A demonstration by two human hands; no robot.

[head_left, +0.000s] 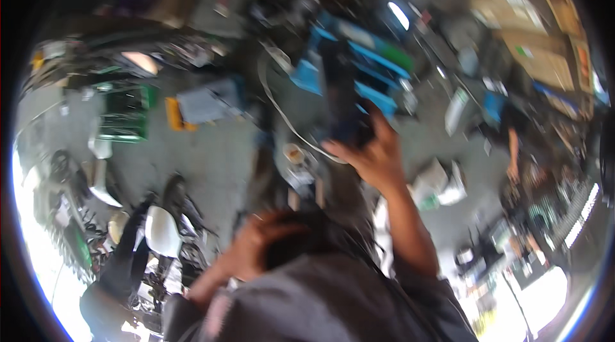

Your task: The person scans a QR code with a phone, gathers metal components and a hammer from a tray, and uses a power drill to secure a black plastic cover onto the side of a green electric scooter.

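My right hand (368, 153) holds a long dark object (339, 89) upright in the centre, thumb and fingers around its lower end; blur hides what it is. A thin white cable (282, 111) curves down past that object. Low in the view, my left hand (262, 239) has curled fingers on a black item (301, 239) close to my body, too blurred to identify. A metal piece with a tan round part (295, 156) shows between my hands, lower down toward the floor.
Blue crates (378, 101) lie ahead, with a green crate (122, 124) and grey-yellow bin (208, 101) at left. Cardboard boxes (538, 66) line the upper right. Another person's arm (512, 150) is at right. A white seat (160, 233) and machinery sit lower left.
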